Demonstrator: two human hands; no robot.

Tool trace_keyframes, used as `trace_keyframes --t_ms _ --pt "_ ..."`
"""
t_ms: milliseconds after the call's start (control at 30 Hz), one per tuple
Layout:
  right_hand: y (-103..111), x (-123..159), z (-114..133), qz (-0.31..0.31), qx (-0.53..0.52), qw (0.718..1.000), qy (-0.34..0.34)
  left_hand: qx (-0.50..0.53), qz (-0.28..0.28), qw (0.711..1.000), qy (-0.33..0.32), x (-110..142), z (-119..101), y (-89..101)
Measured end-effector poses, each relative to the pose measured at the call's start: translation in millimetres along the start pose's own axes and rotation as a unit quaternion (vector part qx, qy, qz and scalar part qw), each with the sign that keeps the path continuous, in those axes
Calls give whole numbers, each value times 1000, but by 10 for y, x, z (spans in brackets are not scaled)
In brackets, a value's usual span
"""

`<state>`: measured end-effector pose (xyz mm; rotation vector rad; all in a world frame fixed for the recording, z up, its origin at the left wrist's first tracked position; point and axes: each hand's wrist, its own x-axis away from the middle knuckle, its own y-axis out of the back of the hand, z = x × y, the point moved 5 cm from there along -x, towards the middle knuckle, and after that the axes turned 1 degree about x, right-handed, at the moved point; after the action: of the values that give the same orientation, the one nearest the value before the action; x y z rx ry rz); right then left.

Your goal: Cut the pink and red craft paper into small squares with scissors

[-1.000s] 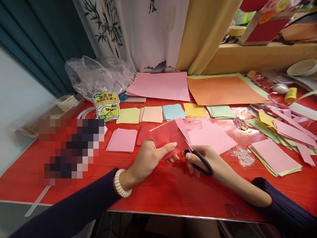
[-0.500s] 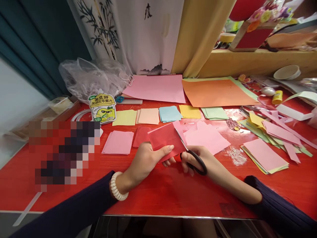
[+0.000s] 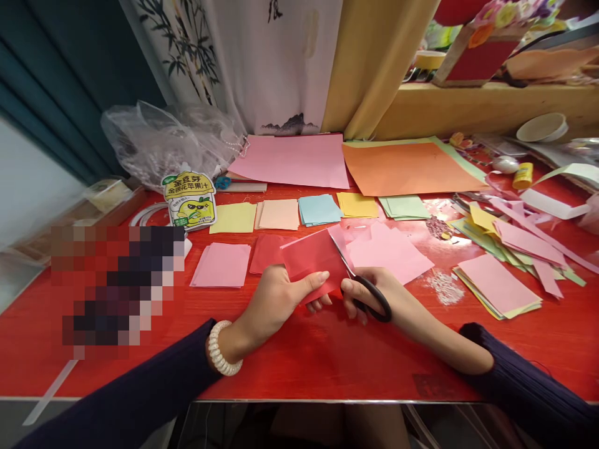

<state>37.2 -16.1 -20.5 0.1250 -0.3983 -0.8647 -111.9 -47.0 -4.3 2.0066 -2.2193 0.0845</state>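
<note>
My left hand (image 3: 283, 293) grips a red sheet of paper (image 3: 306, 257), thumb on top and fingers curled beneath. A pair of black-handled scissors (image 3: 373, 295) is in my right hand (image 3: 379, 293), its blades lying along the paper's right edge. A pinkish strip shows just beyond the blades. The sheet is held above the table, in front of loose pink pieces (image 3: 393, 252) and a red stack (image 3: 266, 252), which my left hand and the sheet partly cover. To the left lies a pile of pink squares (image 3: 221, 265).
Behind the hands runs a row of small paper stacks, including blue (image 3: 320, 210) and yellow (image 3: 357, 204). Large pink (image 3: 292, 161) and orange (image 3: 409, 167) sheets lie farther back. Paper offcuts (image 3: 528, 234) and a yellow glue pot (image 3: 523, 176) are at right. A plastic bag (image 3: 159, 140) sits back left.
The scissor blades look more closed along the paper's edge. Both hands keep nearly the same place and hold; the view has tilted slightly, shifting the table's contents a little upward.
</note>
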Motion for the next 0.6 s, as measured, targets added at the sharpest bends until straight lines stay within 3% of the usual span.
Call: trace_keyframes --t_ms 600 --pt "-17 -4 47 -6 -35 999 -17 -4 -5 1000 19 4 11 -17"
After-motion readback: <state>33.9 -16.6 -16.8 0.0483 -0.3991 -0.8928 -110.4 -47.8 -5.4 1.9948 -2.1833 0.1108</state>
